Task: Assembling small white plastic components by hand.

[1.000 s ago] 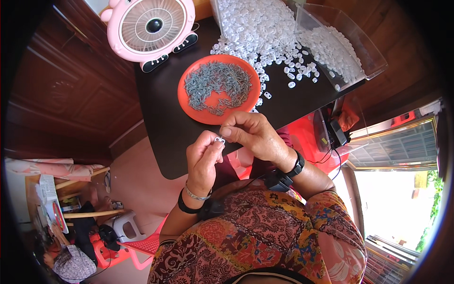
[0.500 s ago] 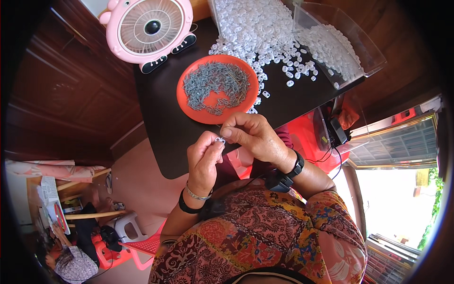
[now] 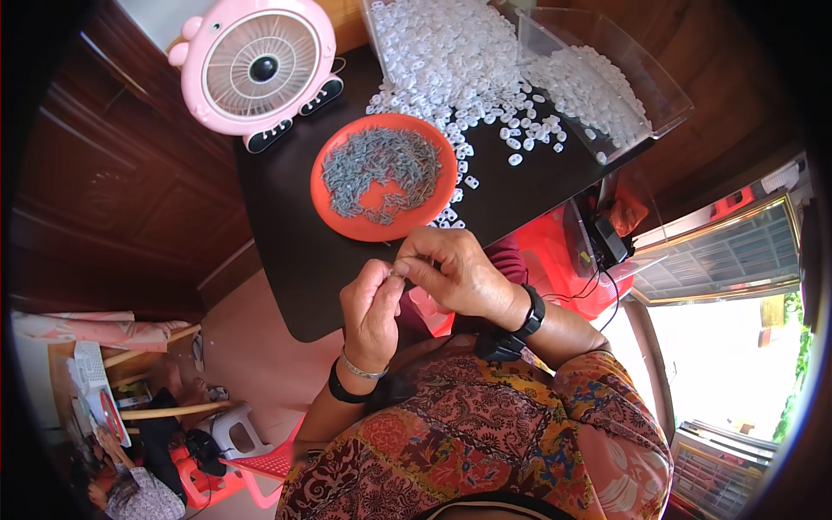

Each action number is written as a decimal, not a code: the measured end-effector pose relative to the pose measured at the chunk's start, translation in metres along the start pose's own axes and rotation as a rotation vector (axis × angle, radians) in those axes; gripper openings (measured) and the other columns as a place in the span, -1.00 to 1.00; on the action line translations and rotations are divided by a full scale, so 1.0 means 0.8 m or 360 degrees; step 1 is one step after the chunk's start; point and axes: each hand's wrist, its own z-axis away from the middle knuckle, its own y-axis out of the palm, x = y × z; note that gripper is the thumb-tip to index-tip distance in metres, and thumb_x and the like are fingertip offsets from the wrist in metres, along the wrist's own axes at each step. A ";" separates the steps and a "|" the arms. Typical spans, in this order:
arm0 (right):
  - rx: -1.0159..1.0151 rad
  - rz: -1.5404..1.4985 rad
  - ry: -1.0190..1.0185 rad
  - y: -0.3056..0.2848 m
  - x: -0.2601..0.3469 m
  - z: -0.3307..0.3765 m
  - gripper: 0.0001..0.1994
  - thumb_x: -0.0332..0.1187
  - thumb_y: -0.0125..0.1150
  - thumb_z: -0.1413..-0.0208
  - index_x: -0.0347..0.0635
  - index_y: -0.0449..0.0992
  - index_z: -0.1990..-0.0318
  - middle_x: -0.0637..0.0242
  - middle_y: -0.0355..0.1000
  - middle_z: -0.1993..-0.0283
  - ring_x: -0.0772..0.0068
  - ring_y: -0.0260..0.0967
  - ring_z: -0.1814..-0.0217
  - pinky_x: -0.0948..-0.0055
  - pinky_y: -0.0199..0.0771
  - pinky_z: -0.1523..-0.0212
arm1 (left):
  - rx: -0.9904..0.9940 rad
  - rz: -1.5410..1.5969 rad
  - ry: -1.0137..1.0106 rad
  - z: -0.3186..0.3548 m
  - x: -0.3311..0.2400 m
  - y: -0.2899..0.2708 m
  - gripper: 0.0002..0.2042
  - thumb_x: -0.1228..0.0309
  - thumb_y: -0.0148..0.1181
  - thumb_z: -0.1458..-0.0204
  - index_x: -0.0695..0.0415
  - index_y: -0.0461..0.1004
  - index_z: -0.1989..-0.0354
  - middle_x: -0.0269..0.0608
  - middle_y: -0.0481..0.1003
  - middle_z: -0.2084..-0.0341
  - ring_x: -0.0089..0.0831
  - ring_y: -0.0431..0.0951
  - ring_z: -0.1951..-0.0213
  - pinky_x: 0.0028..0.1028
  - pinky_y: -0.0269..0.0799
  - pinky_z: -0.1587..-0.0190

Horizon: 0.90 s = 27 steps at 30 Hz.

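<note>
My left hand (image 3: 371, 314) is closed, thumb and forefinger pinching a small white plastic piece (image 3: 393, 273) that is almost hidden by the fingers. My right hand (image 3: 464, 276) meets it from the right, thumb and forefinger pressed together at the same spot. Whatever the right fingertips hold is too small and covered to make out. Both hands are in front of an orange plate (image 3: 371, 230), over the near edge of the dark table (image 3: 290, 269). Short grey screws (image 3: 345, 173) lie in the plate, around a bare patch.
Many white oval pieces with holes (image 3: 459, 65) spill across the table behind the plate. A clear bin (image 3: 663, 91) at the back right holds more. A pink fan (image 3: 260, 74) stands back left. Red plastic (image 3: 555, 251) is right of the table; another person (image 3: 143, 485) sits lower left.
The fingertips of both hands have come closer together, and the white piece, plainly visible before, is now mostly covered. The whole view has shifted slightly, moving the table's contents down and left.
</note>
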 end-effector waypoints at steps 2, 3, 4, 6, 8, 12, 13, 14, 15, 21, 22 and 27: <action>-0.0061 0.0065 -0.0040 0.002 -0.001 0.003 -0.94 -0.50 0.20 -0.03 -0.28 0.46 0.41 0.26 0.40 0.53 0.40 0.41 0.52 0.49 0.37 0.51 | 0.0011 -0.0032 0.0026 0.000 0.003 0.002 -0.85 0.43 -0.03 -0.11 0.23 0.33 0.46 -0.41 0.26 0.68 -0.72 0.17 0.65 -0.65 0.07 0.60; -0.0073 0.0078 -0.0041 -0.002 -0.001 0.003 -0.94 -0.50 0.20 -0.03 -0.28 0.46 0.41 0.26 0.40 0.53 0.40 0.41 0.52 0.49 0.37 0.51 | 0.0008 -0.0071 0.0041 -0.002 0.003 0.003 -0.84 0.43 -0.03 -0.11 0.23 0.33 0.47 -0.41 0.26 0.68 -0.71 0.17 0.65 -0.65 0.07 0.60; -0.0010 0.0109 -0.0030 -0.006 0.001 0.003 -0.93 -0.49 0.21 -0.03 -0.29 0.46 0.41 0.27 0.41 0.51 0.42 0.40 0.51 0.49 0.37 0.50 | 0.0021 -0.0063 0.0047 -0.005 0.004 0.003 -0.84 0.43 -0.03 -0.11 0.23 0.33 0.47 -0.41 0.26 0.68 -0.71 0.17 0.65 -0.65 0.07 0.60; 0.0043 0.0151 -0.0013 -0.016 -0.001 0.003 -0.92 -0.49 0.22 -0.03 -0.30 0.46 0.41 0.27 0.41 0.50 0.44 0.39 0.51 0.49 0.36 0.48 | 0.0096 -0.0204 0.0157 -0.010 0.005 0.001 -0.83 0.42 -0.04 -0.12 0.23 0.33 0.47 -0.41 0.25 0.69 -0.71 0.18 0.65 -0.65 0.07 0.59; 0.0131 0.0073 0.0011 -0.034 -0.009 -0.001 -0.90 -0.47 0.24 -0.02 -0.32 0.48 0.40 0.28 0.41 0.48 0.47 0.37 0.48 0.49 0.36 0.45 | 0.0119 -0.0072 0.0087 -0.012 0.002 0.003 -0.84 0.45 -0.03 -0.11 0.24 0.32 0.49 -0.41 0.25 0.69 -0.72 0.18 0.65 -0.64 0.08 0.59; -0.0446 0.0676 0.0070 -0.099 -0.029 -0.018 -0.89 -0.43 0.21 -0.04 -0.29 0.53 0.34 0.24 0.44 0.44 0.42 0.41 0.44 0.49 0.38 0.41 | 0.0098 0.0252 -0.0101 -0.014 0.006 0.000 -0.84 0.49 -0.04 -0.09 0.24 0.30 0.52 -0.41 0.27 0.70 -0.73 0.19 0.65 -0.65 0.10 0.59; -0.0570 0.0883 0.0110 -0.119 -0.039 -0.024 -0.89 -0.41 0.21 -0.04 -0.27 0.53 0.34 0.22 0.46 0.42 0.38 0.43 0.43 0.47 0.40 0.40 | 0.0096 0.0251 -0.0096 -0.014 0.009 -0.002 -0.84 0.49 -0.04 -0.09 0.24 0.30 0.52 -0.41 0.27 0.70 -0.73 0.19 0.65 -0.65 0.10 0.59; -0.0630 0.1112 0.0127 -0.138 -0.053 -0.030 -0.87 -0.37 0.20 -0.02 -0.24 0.54 0.34 0.21 0.46 0.39 0.30 0.45 0.40 0.41 0.42 0.37 | 0.0090 0.0354 -0.0147 -0.014 0.010 -0.003 -0.84 0.49 -0.04 -0.09 0.23 0.30 0.53 -0.41 0.27 0.70 -0.72 0.18 0.66 -0.65 0.10 0.59; -0.0691 0.1340 0.0145 -0.156 -0.066 -0.034 -0.85 -0.34 0.20 0.00 -0.21 0.55 0.34 0.19 0.47 0.37 0.21 0.46 0.37 0.35 0.44 0.35 | 0.0085 0.0456 -0.0199 -0.014 0.010 -0.003 -0.84 0.50 -0.04 -0.09 0.21 0.29 0.53 -0.40 0.27 0.70 -0.72 0.18 0.66 -0.65 0.11 0.59; -0.0385 0.1933 0.0359 -0.189 -0.113 -0.049 -0.83 -0.26 0.17 0.06 -0.13 0.56 0.40 0.18 0.44 0.36 0.11 0.44 0.26 0.18 0.43 0.25 | 0.0114 0.0405 -0.0224 -0.011 0.005 0.002 -0.85 0.50 -0.08 -0.08 0.20 0.27 0.53 -0.37 0.23 0.71 -0.66 0.17 0.66 -0.63 0.12 0.58; -0.0383 0.1930 0.0354 -0.188 -0.114 -0.051 -0.83 -0.26 0.17 0.06 -0.13 0.56 0.40 0.18 0.44 0.36 0.11 0.44 0.26 0.18 0.43 0.25 | 0.0109 0.0403 -0.0223 -0.011 0.005 0.001 -0.85 0.50 -0.08 -0.08 0.20 0.27 0.53 -0.37 0.23 0.71 -0.66 0.17 0.66 -0.63 0.12 0.58; -0.0422 0.1708 0.0373 -0.191 -0.116 -0.054 -0.83 -0.27 0.19 0.09 -0.13 0.52 0.36 0.15 0.45 0.36 0.05 0.43 0.28 0.18 0.43 0.26 | 0.0140 0.0380 -0.0200 -0.010 0.005 0.001 -0.85 0.50 -0.08 -0.08 0.20 0.28 0.53 -0.37 0.24 0.71 -0.66 0.18 0.66 -0.63 0.13 0.59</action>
